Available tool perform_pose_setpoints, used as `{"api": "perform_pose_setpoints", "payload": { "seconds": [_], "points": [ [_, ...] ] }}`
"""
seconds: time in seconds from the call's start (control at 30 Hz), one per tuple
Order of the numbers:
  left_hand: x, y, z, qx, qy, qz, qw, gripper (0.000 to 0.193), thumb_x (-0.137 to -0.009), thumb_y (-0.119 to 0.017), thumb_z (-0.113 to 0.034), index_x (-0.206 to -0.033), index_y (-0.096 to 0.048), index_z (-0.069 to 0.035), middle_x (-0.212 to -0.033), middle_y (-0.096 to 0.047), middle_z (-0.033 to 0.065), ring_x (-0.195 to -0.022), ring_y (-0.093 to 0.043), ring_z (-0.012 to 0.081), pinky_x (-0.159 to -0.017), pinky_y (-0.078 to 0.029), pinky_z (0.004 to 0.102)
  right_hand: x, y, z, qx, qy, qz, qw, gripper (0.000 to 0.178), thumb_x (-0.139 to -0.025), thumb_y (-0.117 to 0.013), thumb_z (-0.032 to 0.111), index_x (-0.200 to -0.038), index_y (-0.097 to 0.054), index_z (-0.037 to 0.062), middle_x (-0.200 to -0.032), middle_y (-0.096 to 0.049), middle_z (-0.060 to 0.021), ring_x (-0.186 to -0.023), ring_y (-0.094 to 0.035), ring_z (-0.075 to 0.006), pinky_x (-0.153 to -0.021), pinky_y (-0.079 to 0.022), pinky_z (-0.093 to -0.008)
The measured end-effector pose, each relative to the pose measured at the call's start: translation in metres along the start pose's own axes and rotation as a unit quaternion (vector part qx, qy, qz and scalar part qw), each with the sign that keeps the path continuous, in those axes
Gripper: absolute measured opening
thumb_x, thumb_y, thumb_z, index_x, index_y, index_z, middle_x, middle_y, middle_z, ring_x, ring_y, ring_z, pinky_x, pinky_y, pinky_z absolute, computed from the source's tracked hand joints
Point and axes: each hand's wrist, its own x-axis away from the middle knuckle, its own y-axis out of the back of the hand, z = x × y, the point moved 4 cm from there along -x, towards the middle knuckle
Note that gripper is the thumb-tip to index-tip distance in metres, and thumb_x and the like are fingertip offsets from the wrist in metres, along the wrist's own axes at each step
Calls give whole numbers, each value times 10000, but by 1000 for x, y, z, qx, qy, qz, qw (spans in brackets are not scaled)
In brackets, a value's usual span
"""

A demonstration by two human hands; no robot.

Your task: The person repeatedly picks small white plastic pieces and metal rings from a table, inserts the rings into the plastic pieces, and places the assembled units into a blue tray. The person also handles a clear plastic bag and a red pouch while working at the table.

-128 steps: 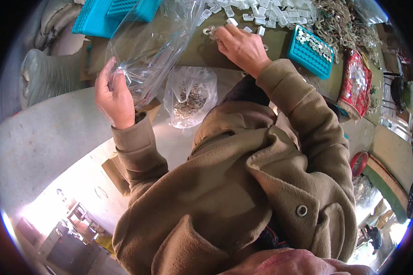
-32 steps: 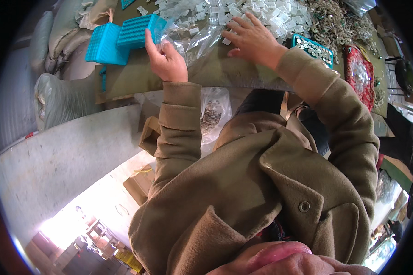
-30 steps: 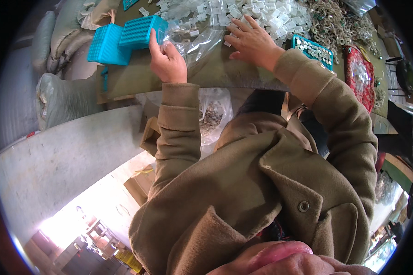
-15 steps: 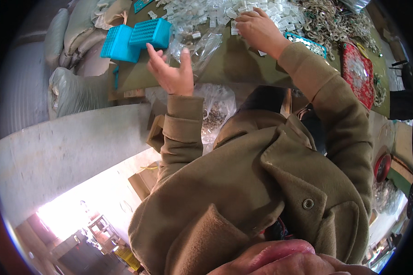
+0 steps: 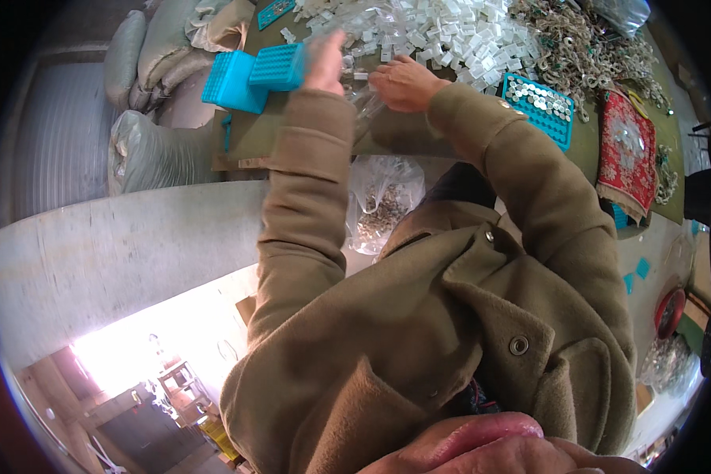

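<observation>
Left hand (image 5: 326, 63) was raised and motion-blurred above the counter (image 5: 276, 134); can't tell how open its grip was or whether it held anything. Right hand (image 5: 403, 81) lay palm-down, fingers loosely curled, on a clear plastic bag (image 5: 367, 107) near the counter's near edge; the grip looked like pressing or pinching the film, not closed around it. Just beyond both hands, a big heap of small clear packets (image 5: 442, 31) spread across the far middle of the counter. Left of the left hand, two blue plastic trays (image 5: 253, 75) sat at the left edge. Toward the right, a blue tray filled with small round metal pieces (image 5: 539, 103), then a tangle of metal rings (image 5: 584, 47) toward the far right corner, and a red patterned cloth (image 5: 628, 150) at the right edge. Below the near edge hung another clear bag of small metal parts (image 5: 383, 209).

Progress, as judged: the heap remained large, one tray looked filled, the two on the left looked empty, so plenty seemed left.
</observation>
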Motion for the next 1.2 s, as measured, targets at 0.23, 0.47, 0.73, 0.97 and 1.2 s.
{"api": "perform_pose_setpoints", "payload": {
  "seconds": [0.23, 0.47, 0.73, 0.97, 1.2],
  "points": [
    [-100, 16, -7, -128, -150, 118, 973, 588, -972, -531, -489, -1379, -538, -65, -1374, -559, 151, -1253, -529, 282, -1028, -417, 415, 4, 8, -1, 23, 28, 2, 999, 175, -857, -557, 221, -930, -670, 109, -999, -660, -69, -973, -657, -262, -789, -504, -452],
    [-46, 9, -7, -64, -14, 128, 990, 499, -948, -566, -419, -1363, -545, -144, -1429, -507, 123, -1350, -421, 282, -1076, -340, 466, -11, 28, -9, -203, 5, -36, 978, 180, -859, -536, 193, -908, -656, 67, -811, -642, -191, -789, -659, -397, -722, -529, -519],
    [34, 0, -14, -721, -221, 216, 620, 300, -908, -477, -255, -909, -736, -102, -988, -715, 170, -1002, -665, 354, -836, -512, 465, -48, 38, -24, -204, -147, -214, 944, 215, -913, -515, 182, -906, -634, 3, -875, -680, -209, -800, -667, -379, -708, -543, -437],
    [37, 13, -1, -676, -225, 343, 612, 438, -893, -580, -451, -779, -731, -56, -824, -682, 211, -831, -652, 406, -751, -503, 509, -57, 33, -41, -340, -255, -210, 880, 227, -877, -601, 224, -1036, -673, 81, -1257, -599, -177, -1287, -443, -406, -1078, -338, -554],
    [62, 16, -33, -587, -310, 293, 688, 323, -929, -587, -337, -998, -719, -50, -881, -679, 211, -830, -642, 386, -749, -514, 441, -34, 59, -19, -598, -267, -171, 736, 328, -999, -561, 278, -934, -632, -35, -830, -679, -84, -681, -656, -132, -628, -554, -293]
  ]
}}
